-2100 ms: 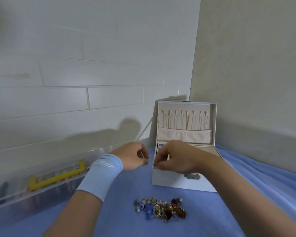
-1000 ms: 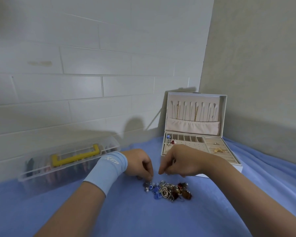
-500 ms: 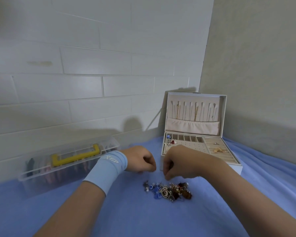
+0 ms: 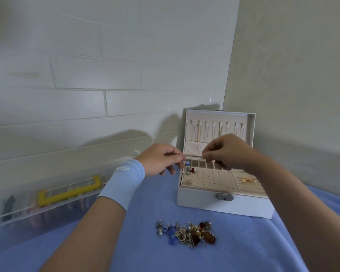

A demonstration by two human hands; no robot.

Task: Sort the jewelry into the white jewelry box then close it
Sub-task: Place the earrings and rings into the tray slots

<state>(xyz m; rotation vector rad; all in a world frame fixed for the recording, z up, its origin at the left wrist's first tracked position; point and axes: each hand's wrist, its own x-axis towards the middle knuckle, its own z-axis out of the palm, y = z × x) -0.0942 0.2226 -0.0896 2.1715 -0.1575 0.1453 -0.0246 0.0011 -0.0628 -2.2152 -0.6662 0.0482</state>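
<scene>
Both hands are up over the open white jewelry box (image 4: 224, 205), which sits right beneath the right hand (image 4: 227, 152) and just to the right of the left hand (image 4: 161, 160). The left hand has its fingers curled in, thumb and forefinger pinching a tiny gold-coloured piece (image 4: 180, 162) at the box's near-left corner. The right hand is curled too, thumb and forefinger pressed tip to tip, and whether anything sits between them I cannot tell. Under the left fingertips a few small pieces (image 4: 188, 169) already rest on the dotted earring panel (image 4: 210, 179), and a gold item (image 4: 247, 180) lies beneath the right wrist. The lid (image 4: 250, 122) stands upright behind the right hand, thin chains (image 4: 220, 132) hanging inside. The loose jewelry heap (image 4: 185, 232) lies on the blue cloth (image 4: 145, 252), nearer the person than both hands. A blue wristband (image 4: 122, 183) wraps the left wrist, and a clear case with a yellow handle (image 4: 67, 193) lies left of that forearm
</scene>
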